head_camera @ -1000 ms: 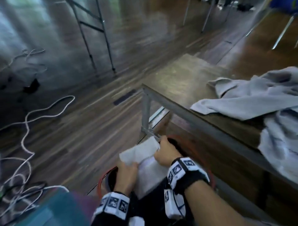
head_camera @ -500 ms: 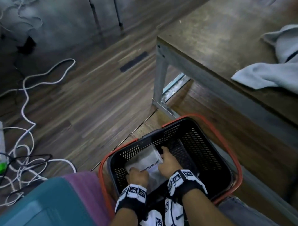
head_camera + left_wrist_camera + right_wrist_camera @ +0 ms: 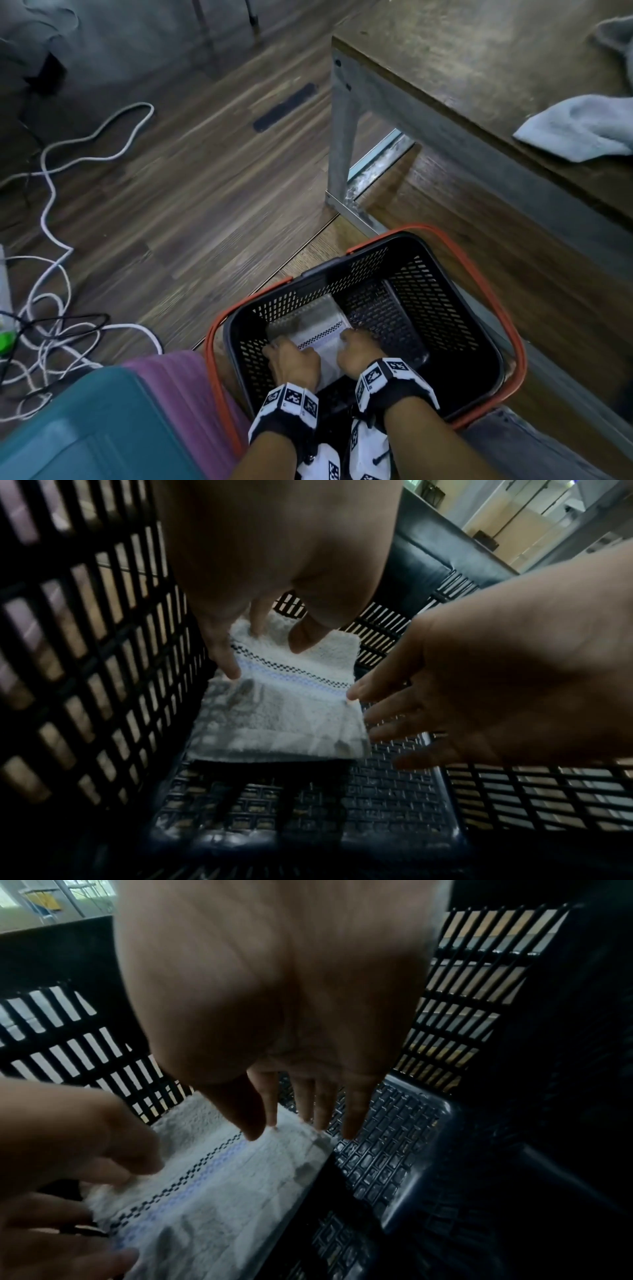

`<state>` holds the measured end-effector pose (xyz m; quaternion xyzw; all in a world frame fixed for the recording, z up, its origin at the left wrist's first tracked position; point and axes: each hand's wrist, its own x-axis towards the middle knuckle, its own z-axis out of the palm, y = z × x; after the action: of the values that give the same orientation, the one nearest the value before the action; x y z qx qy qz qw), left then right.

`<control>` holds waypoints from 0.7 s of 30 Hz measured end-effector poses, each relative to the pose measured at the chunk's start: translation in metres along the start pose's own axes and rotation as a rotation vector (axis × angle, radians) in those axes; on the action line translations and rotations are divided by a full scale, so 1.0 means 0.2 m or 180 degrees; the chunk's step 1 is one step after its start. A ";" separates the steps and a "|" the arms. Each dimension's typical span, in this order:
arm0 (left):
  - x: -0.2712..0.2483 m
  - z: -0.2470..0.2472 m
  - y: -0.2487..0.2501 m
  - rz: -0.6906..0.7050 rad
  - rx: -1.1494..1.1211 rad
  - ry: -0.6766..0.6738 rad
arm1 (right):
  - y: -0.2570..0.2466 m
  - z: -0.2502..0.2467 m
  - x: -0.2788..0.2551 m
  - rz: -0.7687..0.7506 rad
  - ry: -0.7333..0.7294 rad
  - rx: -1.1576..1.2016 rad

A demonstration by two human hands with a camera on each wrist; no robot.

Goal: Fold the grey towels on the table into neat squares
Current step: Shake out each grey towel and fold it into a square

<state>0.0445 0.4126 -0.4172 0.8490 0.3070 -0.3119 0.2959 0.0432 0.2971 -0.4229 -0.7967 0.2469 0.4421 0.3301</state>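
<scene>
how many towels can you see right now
2 for sure: a folded towel on the basket floor, a loose towel on the table at right. The grey cloth in the far right corner may be a third.
</scene>
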 end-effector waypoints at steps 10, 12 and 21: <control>0.12 -0.06 0.01 -0.0141 -0.0159 -0.0494 | 0.03 0.01 0.00 0.0075 -0.0334 -0.0104; 0.12 -0.09 0.01 -0.0141 -0.0178 -0.0575 | 0.01 0.00 -0.01 0.0017 -0.0289 -0.0047; -0.06 -0.26 0.13 0.0469 -0.0582 -0.0895 | -0.15 -0.30 -0.30 -0.0586 0.0201 -0.0122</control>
<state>0.0733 0.4275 -0.3671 0.7868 0.2267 -0.3757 0.4340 0.0667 0.2784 -0.3382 -0.8357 0.1744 0.3892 0.3460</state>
